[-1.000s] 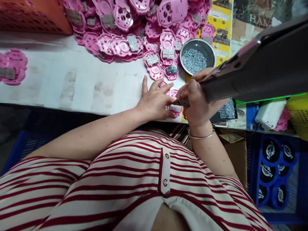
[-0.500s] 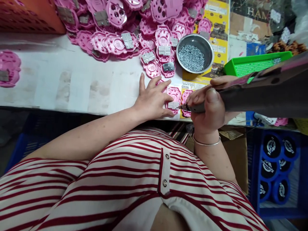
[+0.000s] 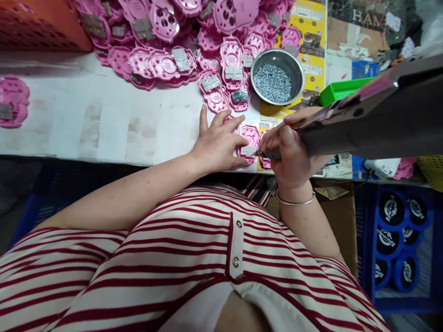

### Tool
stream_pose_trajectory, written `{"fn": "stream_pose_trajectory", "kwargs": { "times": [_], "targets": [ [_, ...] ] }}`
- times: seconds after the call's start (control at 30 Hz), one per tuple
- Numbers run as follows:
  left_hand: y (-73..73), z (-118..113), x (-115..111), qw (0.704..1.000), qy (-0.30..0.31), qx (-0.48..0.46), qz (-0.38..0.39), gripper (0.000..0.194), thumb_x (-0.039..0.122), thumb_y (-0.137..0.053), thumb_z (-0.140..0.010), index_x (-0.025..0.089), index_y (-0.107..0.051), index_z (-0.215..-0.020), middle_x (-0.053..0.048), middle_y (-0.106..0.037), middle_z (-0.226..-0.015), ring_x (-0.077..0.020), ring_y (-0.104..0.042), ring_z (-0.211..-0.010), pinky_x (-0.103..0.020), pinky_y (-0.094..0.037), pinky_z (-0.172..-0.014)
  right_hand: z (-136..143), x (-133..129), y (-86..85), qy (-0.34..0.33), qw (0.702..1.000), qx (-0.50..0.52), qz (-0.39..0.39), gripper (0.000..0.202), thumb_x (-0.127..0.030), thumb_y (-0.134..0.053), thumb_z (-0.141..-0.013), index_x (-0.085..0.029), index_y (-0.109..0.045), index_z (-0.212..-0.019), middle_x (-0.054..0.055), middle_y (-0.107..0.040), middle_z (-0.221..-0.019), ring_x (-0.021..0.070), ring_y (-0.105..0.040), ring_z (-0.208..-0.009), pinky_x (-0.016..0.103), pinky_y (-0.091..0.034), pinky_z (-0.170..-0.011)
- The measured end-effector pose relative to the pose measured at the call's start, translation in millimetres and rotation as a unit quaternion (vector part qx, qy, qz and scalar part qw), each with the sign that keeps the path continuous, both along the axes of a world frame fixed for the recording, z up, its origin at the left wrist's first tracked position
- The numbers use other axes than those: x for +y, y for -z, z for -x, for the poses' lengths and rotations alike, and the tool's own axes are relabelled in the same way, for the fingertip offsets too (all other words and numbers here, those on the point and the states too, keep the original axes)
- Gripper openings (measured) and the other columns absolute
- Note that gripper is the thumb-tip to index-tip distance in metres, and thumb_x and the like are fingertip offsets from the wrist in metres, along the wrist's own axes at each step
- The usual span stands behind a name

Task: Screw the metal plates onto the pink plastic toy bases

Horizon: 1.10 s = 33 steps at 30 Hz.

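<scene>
Gripping a dark tool (image 3: 374,117), rear cut off, right hand (image 3: 292,154); left hand (image 3: 218,145) splayed against pink shell (image 3: 249,134).

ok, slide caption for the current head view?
Left hand at a pink part; right hand points a dark tool at its metal plate.

Pink plastic casings (image 3: 164,65), a metal bowl (image 3: 297,76) of screws (image 3: 273,83) and an orange basket (image 3: 48,23) sit on a white-topped workbench (image 3: 173,127).

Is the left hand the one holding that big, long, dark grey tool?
No, the right hand grips the long dark grey tool, while the left hand rests at a pink plastic piece.
</scene>
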State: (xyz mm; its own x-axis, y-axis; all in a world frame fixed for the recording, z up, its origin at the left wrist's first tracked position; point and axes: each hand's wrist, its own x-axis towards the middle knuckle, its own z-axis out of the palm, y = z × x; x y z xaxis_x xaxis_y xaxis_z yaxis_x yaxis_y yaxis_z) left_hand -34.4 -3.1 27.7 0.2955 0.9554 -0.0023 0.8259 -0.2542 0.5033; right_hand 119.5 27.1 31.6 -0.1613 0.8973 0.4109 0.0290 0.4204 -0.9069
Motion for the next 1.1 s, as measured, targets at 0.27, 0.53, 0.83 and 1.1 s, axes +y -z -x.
{"fn": "stream_pose_trajectory", "kwargs": {
  "times": [0.27, 0.53, 0.83, 1.1],
  "targets": [
    [3.4, -2, 11, 0.999, -0.007, 0.009, -0.034, 0.038, 0.054, -0.079, -0.076, 0.029, -0.078, -0.104, -0.006, -0.046, -0.154, -0.0438, -0.028, -0.145, -0.075, -0.001, -0.116, -21, -17, -46.2, 0.046, 0.981, 0.065, -0.175, 0.013, -0.039, -0.060, -0.090, -0.028, -0.057, -0.084, -0.009, -0.041, -0.055, 0.0063, -0.045, -0.042, 0.022, -0.049, -0.044],
    [7.5, -3, 12, 0.998, 0.012, 0.007, -0.062, 0.038, 0.056, -0.075, -0.078, 0.023, -0.077, -0.099, -0.008, -0.048, -0.152, -0.0432, -0.027, -0.145, -0.074, 0.001, -0.116, -44, -35, -50.6, 0.028, 0.982, 0.102, -0.155, 0.016, -0.026, -0.056, -0.090, -0.024, -0.059, -0.074, -0.007, -0.046, -0.057, 0.0046, -0.049, -0.047, 0.020, -0.052, -0.050],
    [7.8, -9, 9, 0.993, -0.003, 0.014, -0.119, 0.046, 0.065, -0.066, -0.082, 0.024, -0.074, -0.101, -0.008, -0.055, -0.144, -0.0392, -0.037, -0.139, -0.071, -0.005, -0.117, -46, -40, -45.5, 0.078, 0.981, 0.109, -0.143, 0.016, -0.036, -0.067, -0.087, -0.025, -0.057, -0.081, -0.010, -0.044, -0.052, 0.0053, -0.042, -0.039, 0.021, -0.048, -0.042],
    [-9.0, -48, 16, 0.973, 0.163, 0.105, -0.123, 0.062, 0.061, -0.067, -0.084, 0.022, -0.059, -0.131, -0.009, -0.063, -0.128, -0.0352, -0.045, -0.130, -0.064, -0.012, -0.118, -60, -55, -51.4, 0.065, 0.986, 0.088, -0.123, 0.028, -0.037, -0.062, -0.088, -0.022, -0.053, -0.066, -0.005, -0.040, -0.055, 0.0083, -0.045, -0.044, 0.026, -0.046, -0.046]
  ]
}}
